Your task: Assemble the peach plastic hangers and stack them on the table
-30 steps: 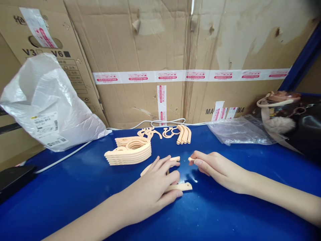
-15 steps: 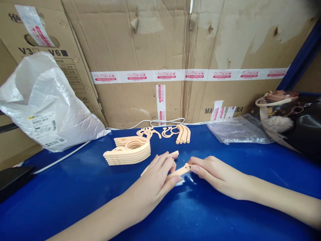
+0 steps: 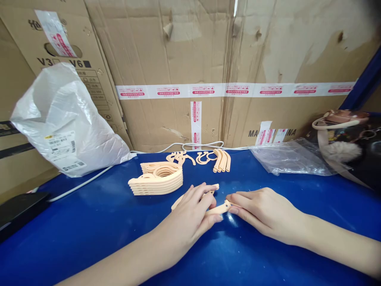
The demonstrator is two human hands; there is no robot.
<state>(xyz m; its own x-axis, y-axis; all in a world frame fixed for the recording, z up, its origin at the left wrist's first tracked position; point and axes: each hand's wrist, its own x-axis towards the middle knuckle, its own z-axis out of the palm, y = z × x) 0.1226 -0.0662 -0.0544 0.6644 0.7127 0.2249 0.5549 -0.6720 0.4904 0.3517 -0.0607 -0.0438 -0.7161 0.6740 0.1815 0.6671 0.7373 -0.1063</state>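
Note:
My left hand [image 3: 193, 214] rests on the blue table [image 3: 89, 238], fingers closed over a peach plastic hanger piece [image 3: 218, 208] whose arm sticks out to the right. My right hand [image 3: 262, 212] meets it from the right, fingertips pinching the end of that arm. Another arm of the same piece [image 3: 214, 186] shows beyond my left fingers. Behind my hands lies a stack of peach hanger bodies [image 3: 157, 180]. Further back are loose peach hooks [image 3: 204, 157] and a small bundle of curved peach bars [image 3: 222, 160].
A white plastic bag with labels [image 3: 65, 127] leans at the back left. A white cable [image 3: 89, 178] runs along the taped cardboard wall [image 3: 193, 71]. A clear plastic bag [image 3: 290, 159] and a dark handbag with a fur pompom [image 3: 351, 147] lie at right. A black object [image 3: 18, 212] sits at far left.
The hanger arm that lay flat under my left hand has been lifted and turned toward my right hand. My right fingers have come in and now pinch its tip.

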